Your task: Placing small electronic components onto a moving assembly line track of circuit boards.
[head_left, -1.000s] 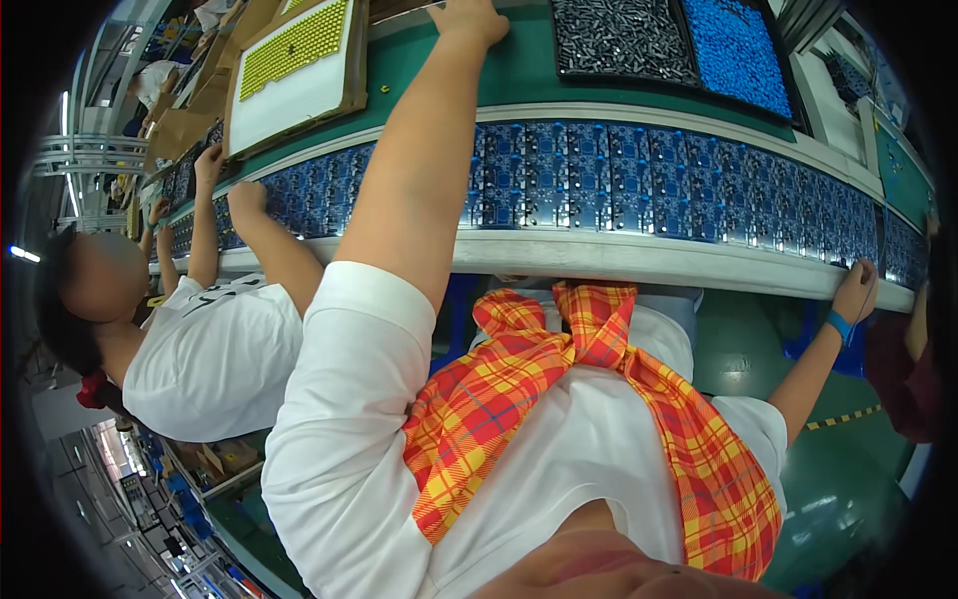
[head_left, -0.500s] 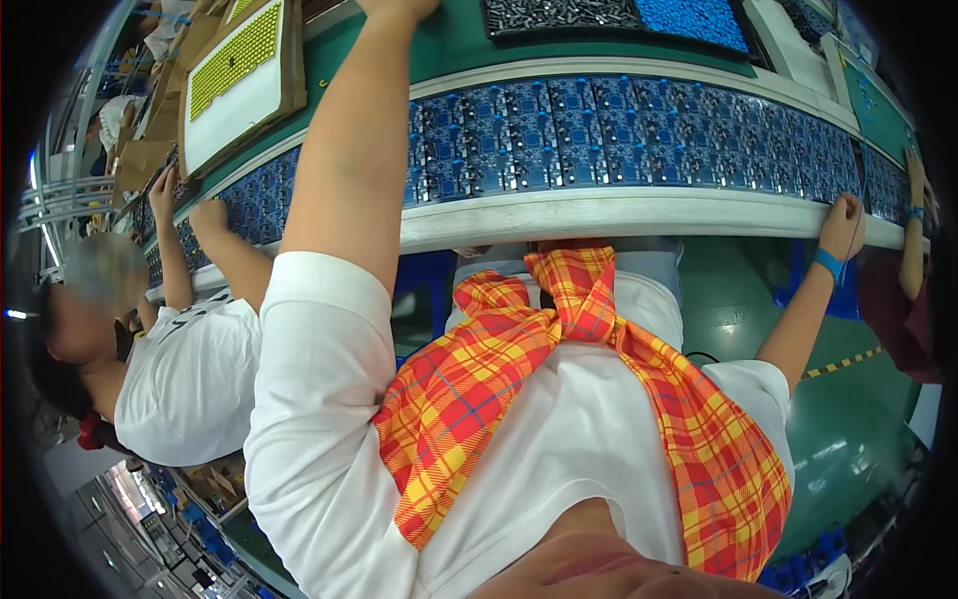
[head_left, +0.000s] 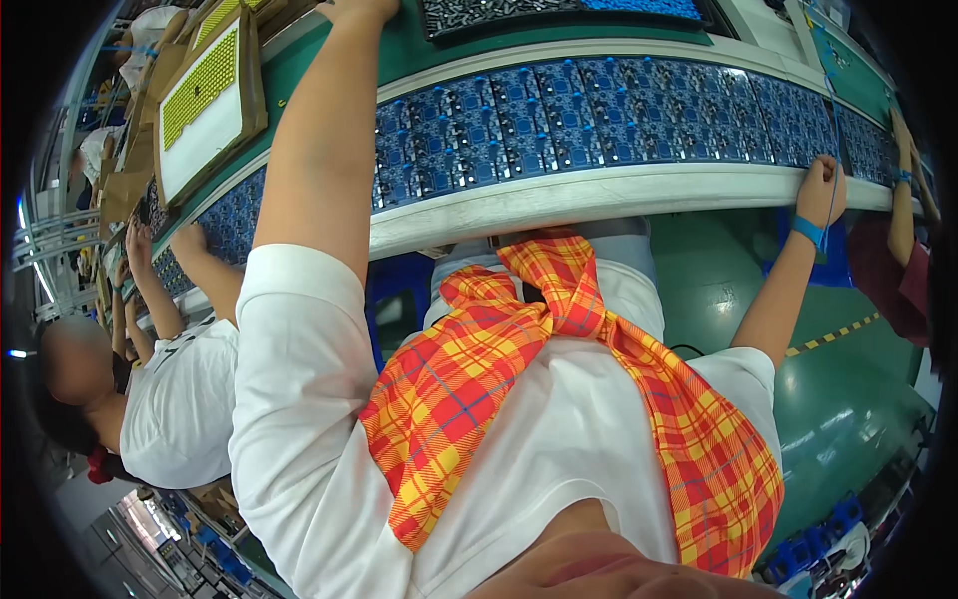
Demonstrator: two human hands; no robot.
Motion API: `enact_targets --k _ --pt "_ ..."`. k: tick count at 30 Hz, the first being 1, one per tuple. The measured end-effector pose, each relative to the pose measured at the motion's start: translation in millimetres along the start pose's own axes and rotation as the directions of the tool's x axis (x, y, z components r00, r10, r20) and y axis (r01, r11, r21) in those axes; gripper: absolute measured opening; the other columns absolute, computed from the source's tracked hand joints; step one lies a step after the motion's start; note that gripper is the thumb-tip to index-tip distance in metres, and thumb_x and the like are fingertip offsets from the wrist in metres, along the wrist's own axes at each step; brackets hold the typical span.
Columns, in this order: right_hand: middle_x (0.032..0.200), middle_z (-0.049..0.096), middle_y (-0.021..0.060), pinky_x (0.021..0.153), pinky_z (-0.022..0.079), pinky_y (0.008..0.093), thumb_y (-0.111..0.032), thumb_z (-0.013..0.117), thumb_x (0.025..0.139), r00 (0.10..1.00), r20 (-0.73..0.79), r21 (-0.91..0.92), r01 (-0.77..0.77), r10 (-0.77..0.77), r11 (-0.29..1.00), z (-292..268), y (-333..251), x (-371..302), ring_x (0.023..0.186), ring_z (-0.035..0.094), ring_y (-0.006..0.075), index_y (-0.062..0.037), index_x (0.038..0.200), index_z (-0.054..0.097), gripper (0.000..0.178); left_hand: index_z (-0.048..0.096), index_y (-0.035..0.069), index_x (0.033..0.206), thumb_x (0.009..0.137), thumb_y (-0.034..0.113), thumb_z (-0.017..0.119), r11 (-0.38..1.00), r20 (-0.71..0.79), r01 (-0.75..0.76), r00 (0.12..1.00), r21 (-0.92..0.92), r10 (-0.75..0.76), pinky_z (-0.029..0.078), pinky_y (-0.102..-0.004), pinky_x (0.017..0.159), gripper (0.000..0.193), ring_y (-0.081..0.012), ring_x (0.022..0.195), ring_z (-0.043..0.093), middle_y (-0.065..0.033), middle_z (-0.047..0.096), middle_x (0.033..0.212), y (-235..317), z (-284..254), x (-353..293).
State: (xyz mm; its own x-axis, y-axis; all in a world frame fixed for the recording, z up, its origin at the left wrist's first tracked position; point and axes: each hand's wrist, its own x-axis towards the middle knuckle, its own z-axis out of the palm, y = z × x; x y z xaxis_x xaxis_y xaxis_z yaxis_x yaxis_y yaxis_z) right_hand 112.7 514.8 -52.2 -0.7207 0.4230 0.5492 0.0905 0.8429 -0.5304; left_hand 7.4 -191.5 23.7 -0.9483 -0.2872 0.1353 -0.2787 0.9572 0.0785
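Observation:
My left arm stretches up across a long row of blue circuit boards [head_left: 519, 120]. Its hand [head_left: 361, 8] is at the top edge of the head view, over the green bench beyond the boards, with the fingers mostly cut off. Far to the right, my right hand [head_left: 822, 188] is at the near white rail [head_left: 599, 190], beside the row's right part. Its fingers are curled together; whatever they may hold is too small to make out. A blue wrist strap [head_left: 807, 231] with a thin blue cord is on that wrist.
Beyond the boards stands a black tray [head_left: 499, 12] of small black and blue parts. A box [head_left: 205, 110] with yellow pieces lies at far left. One co-worker in a white shirt [head_left: 185, 409] works at left; another's arm [head_left: 903, 190] reaches in at right. A blue stool [head_left: 394, 299] is under the rail.
The whole scene has shifted slightly left and up in the picture. My left hand remains across the boards and my right hand stays curled by the rail.

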Motion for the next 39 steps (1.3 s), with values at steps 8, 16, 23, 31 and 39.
enact_targets --k 8,16,23,31,39 --pt "0.089 0.073 0.0109 0.077 0.054 0.0387 -0.026 0.064 0.089 1.000 -0.009 0.013 -0.020 0.020 1.000 -10.6 -2.8 -12.1 0.082 0.069 0.0274 -0.0067 0.101 0.074 0.025 0.053 0.015 0.138 0.103 0.019 0.042 0.971 -0.209 -0.005 0.976 0.240 0.056 0.038 -0.0607 0.110 0.037 -0.0311 0.135 0.052 -0.0086 0.058 0.142 28.8 51.4 24.1" --pt "0.094 0.075 0.0105 0.081 0.053 0.0358 -0.025 0.067 0.090 0.995 -0.059 0.160 -0.069 0.079 0.985 -4.5 -43.6 -24.8 0.087 0.070 0.0237 -0.0075 0.102 0.076 0.023 0.057 0.019 0.127 0.103 0.033 0.042 0.950 -0.234 -0.033 0.966 0.310 0.110 0.042 -0.0666 0.098 0.032 -0.0346 0.128 0.060 -0.0119 0.063 0.137 -57.9 24.8 65.9" --pt "0.094 0.075 0.0106 0.080 0.054 0.0357 -0.023 0.069 0.088 0.992 -0.059 0.117 -0.101 0.108 0.988 -25.5 -40.1 -33.8 0.088 0.070 0.0235 -0.0072 0.103 0.076 0.022 0.056 0.018 0.133 0.101 0.035 0.048 0.966 -0.041 -0.077 0.995 0.246 0.089 0.041 -0.0653 0.105 0.037 -0.0376 0.138 0.050 -0.0159 0.055 0.146 21.0 31.7 45.0" --pt "0.088 0.073 0.0086 0.077 0.053 0.0339 -0.021 0.068 0.087 0.996 -0.071 0.155 -0.037 0.049 0.987 -15.7 -42.8 -29.8 0.082 0.069 0.0219 -0.0071 0.099 0.077 0.020 0.056 0.015 0.125 0.103 0.027 0.041 0.973 -0.210 -0.045 0.973 0.228 0.095 0.045 -0.0610 0.097 0.029 -0.0353 0.127 0.059 -0.0122 0.064 0.133 -10.5 49.1 51.3" --pt "0.085 0.073 0.0072 0.075 0.054 0.0347 -0.024 0.067 0.087 0.993 -0.114 0.184 -0.017 0.038 0.983 -4.1 -24.0 -19.7 0.080 0.069 0.0211 -0.0095 0.097 0.078 0.020 0.058 0.013 0.120 0.102 0.027 0.043 0.971 -0.265 -0.030 0.960 0.237 0.094 0.046 -0.0597 0.096 0.027 -0.0363 0.121 0.062 -0.0138 0.067 0.125 3.3 25.2 47.2"
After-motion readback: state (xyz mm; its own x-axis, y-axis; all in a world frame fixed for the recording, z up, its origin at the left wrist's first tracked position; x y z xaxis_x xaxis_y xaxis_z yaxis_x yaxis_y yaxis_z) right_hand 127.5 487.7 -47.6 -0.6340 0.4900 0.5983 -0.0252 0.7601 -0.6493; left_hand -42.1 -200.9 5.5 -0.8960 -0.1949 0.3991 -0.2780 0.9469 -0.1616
